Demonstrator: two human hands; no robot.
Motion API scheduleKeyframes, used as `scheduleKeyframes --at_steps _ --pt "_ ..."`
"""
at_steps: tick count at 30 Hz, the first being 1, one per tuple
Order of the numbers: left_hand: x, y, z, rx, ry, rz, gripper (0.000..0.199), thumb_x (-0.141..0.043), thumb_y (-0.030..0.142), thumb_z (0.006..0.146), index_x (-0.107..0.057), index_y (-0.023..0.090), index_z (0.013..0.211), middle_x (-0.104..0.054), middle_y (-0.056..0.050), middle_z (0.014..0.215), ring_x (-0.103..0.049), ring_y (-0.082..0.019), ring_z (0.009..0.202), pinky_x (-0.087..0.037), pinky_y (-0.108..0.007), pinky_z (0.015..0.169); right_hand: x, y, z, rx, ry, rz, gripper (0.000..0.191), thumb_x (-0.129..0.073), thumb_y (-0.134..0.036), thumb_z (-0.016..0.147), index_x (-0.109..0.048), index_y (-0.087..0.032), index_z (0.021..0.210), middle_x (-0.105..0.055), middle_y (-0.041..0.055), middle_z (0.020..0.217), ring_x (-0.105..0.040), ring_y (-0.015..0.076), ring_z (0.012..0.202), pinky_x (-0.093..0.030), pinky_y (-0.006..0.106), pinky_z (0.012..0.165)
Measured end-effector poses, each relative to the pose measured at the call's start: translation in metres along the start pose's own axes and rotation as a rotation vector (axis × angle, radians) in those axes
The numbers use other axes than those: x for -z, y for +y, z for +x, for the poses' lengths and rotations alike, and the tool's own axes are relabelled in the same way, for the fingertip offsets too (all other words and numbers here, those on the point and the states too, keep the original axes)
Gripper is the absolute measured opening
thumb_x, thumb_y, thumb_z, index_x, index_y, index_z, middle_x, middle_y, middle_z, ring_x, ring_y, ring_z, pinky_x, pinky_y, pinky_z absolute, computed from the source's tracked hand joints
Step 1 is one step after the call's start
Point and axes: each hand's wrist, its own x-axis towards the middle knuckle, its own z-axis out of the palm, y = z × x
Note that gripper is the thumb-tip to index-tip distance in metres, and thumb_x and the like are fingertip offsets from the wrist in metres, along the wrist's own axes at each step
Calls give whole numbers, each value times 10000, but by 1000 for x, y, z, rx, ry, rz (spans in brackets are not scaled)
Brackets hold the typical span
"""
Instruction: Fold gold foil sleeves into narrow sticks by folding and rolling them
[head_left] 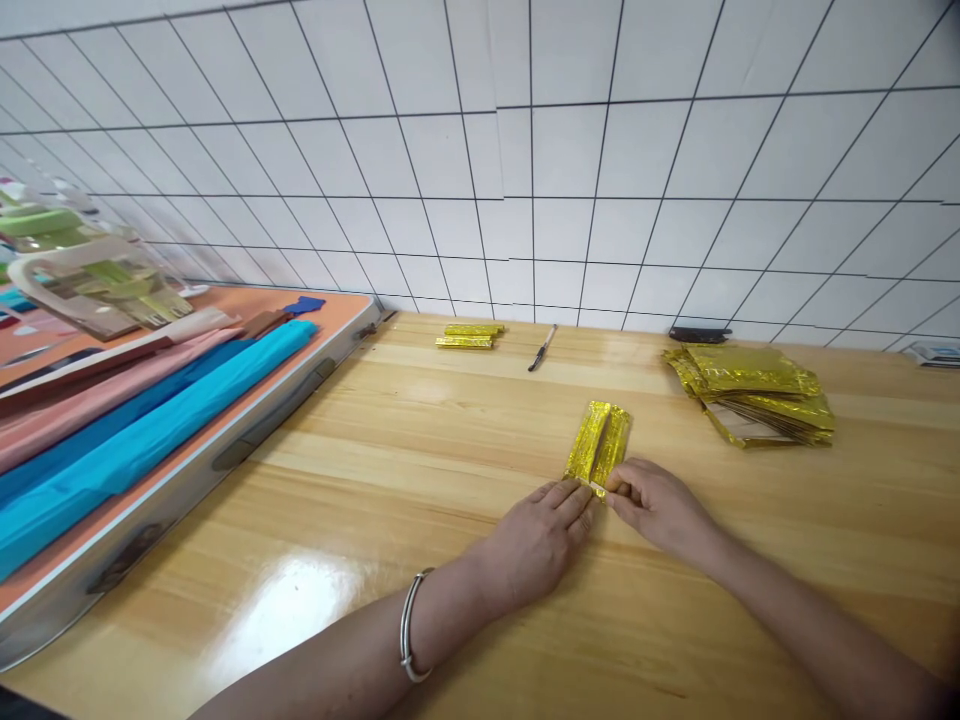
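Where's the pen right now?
In the head view, the pen lies on the wooden table, near the white grid-lined wall, just right of the small gold strips.

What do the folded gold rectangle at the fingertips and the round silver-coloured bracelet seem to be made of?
Folded gold rectangle: likely foil or metallic film, glossy, judging by crinkles and glints; paper backing possible.
Round silver-coloured bracelet: probably polished metal, from its smooth shine.
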Motion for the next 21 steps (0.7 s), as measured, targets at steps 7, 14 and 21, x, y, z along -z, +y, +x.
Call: scheduleKeyframes --at_steps 7,14,21 --pt "5 0 2 23 -34 -39 465 -391 190 870 -358 90 1323 -431 -125 1311 -367 -235 1226 -288 -352 1069 8 5 1 -13 -71 55 93 -492 -232 818 -564 -205 766 -542 -9 703 -493 142 667 -358 254 592" --pt "8 -1 2 97 12 -133 524 -478 122 782 -391 137 1298 -353 -133 1365 -267 -273 1293 -288 -411 1072 12 10 4 -4 -110 131 137 -469 -243 834 -595 -212 790 -553 -6 731 -510 140 688 -368 251 611" --pt "0 -10 -2 148 184 -400 459 -434 124 844 -389 186 1296 -392 -120 1343 -373 -212 1242 -350 -385 1039 9 5 -2 -8 -89 123 82 -587 -272 746 -575 -207 794 -539 -1 784 -503 138 693 -373 241 596"
